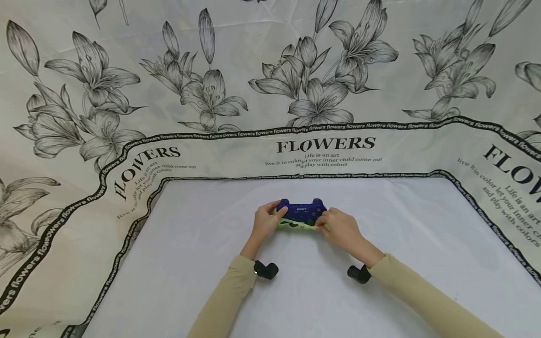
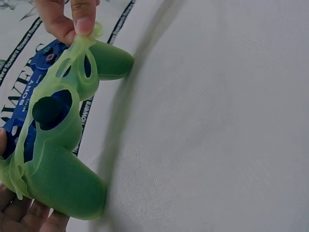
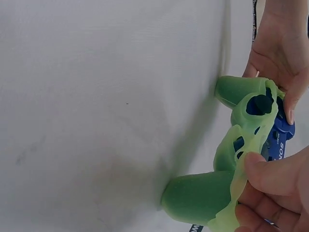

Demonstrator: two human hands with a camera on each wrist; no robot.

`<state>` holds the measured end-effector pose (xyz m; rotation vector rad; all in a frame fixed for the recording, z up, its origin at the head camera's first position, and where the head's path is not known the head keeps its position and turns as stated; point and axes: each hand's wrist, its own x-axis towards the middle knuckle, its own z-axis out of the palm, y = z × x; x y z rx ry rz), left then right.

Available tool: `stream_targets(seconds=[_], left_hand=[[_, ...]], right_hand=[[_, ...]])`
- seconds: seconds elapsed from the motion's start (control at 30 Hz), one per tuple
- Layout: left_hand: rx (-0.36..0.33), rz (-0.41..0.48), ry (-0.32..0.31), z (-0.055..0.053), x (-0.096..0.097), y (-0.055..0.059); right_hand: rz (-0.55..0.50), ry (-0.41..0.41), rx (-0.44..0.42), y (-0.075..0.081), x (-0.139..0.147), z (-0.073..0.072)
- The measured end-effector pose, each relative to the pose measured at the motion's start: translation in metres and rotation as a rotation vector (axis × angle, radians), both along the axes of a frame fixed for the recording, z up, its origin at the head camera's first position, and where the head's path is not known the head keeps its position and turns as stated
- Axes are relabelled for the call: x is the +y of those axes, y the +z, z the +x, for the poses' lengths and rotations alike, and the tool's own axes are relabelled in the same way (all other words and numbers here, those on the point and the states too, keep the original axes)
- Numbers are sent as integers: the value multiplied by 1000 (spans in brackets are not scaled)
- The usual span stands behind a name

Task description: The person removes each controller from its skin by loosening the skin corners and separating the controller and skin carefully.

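A blue Sony game controller (image 1: pixel 301 212) is held between both hands above the white table. A stretchy light-green silicone cover (image 2: pixel 57 186) sheathes its two handles and part of its face, while the blue back part with the logo stays bare. One dark thumbstick (image 3: pixel 263 104) shows through a hole in the cover. My left hand (image 1: pixel 266 220) grips the controller's left end, thumb on top and fingers underneath. At the right end, my right hand (image 1: pixel 341 229) pinches the cover's edge between thumb and fingers and draws it into a fold.
Black wrist cameras (image 1: pixel 266 270) stick out from both cuffs. The white tabletop (image 1: pixel 203 234) lies under the hands. Around its back and sides hangs a pale cloth (image 1: pixel 228 155) printed with flowers and lettering.
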<state>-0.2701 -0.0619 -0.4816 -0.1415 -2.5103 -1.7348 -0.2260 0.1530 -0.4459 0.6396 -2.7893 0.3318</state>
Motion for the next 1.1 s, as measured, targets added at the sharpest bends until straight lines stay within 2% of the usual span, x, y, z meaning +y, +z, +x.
stream_targets(seconds=[0.13,0.33,0.53,0.83,1.0,1.1], left_hand=[[-5,-12,-2,-1,-1,2],[-25,-21,-8,-2,-2,6],[-15,-13,-8,-3,-5,8],[-26,24,-45,1,-3,0],[-42,46,-28,2,-1,-1],[-53,63,-28,3,0,-1]], right_hand=[[3,-16,-2,-3,1,1],[14,15,32,-5,3,1],[18,2,-4,-3,4,-2],[-3,-44,15,-5,-4,-2],[-47,-59,19,-7,-5,-2],[-60,-50,61,-9,-5,-2]])
